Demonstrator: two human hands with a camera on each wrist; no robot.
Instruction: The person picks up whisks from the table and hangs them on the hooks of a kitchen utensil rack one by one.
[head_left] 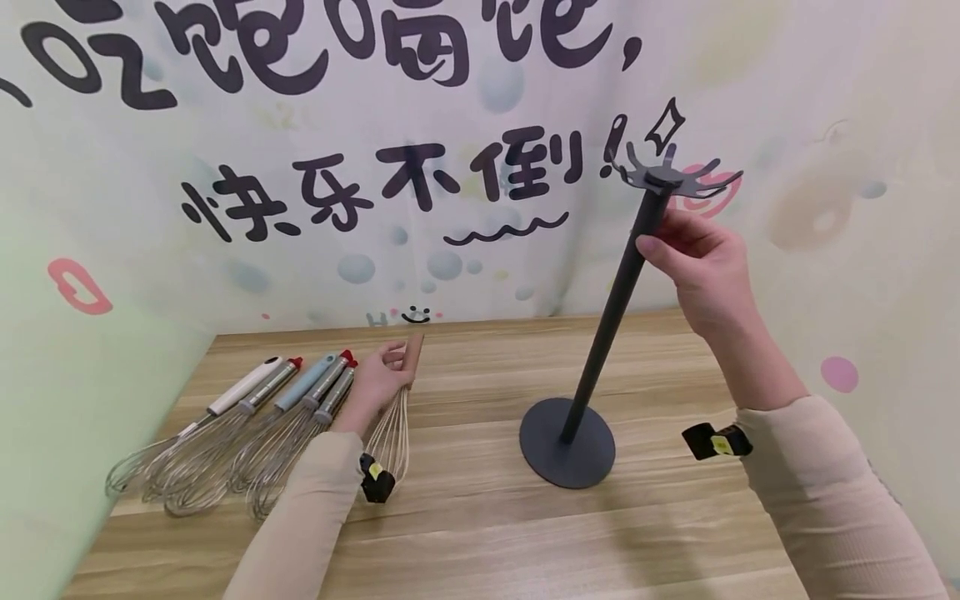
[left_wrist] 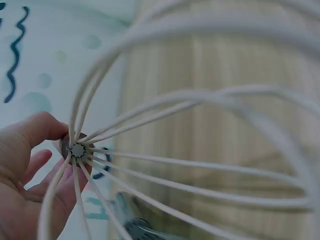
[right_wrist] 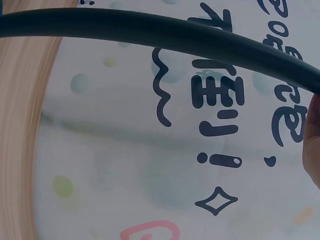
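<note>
My left hand (head_left: 381,379) grips the brown handle of a whisk (head_left: 412,360) with pale wires, beside the other whisks. In the left wrist view the thumb and fingers are around that handle, and the pale wire loops (left_wrist: 200,192) spread toward the camera. With thumb and fingers my right hand (head_left: 708,271) holds a dark grey rack stand (head_left: 611,321) just under its top ring of curved hooks. The stand leans slightly in the head view, its round base (head_left: 551,450) at the tabletop. Across the right wrist view runs the stand's pole (right_wrist: 150,32), the hand (right_wrist: 312,145) at the edge.
Several whisks (head_left: 255,433) lie side by side on the left of the wooden table (head_left: 465,533), with white, light blue and steel handles, some red-tipped. Behind the table hangs a pale printed cloth (head_left: 480,275) with dark lettering.
</note>
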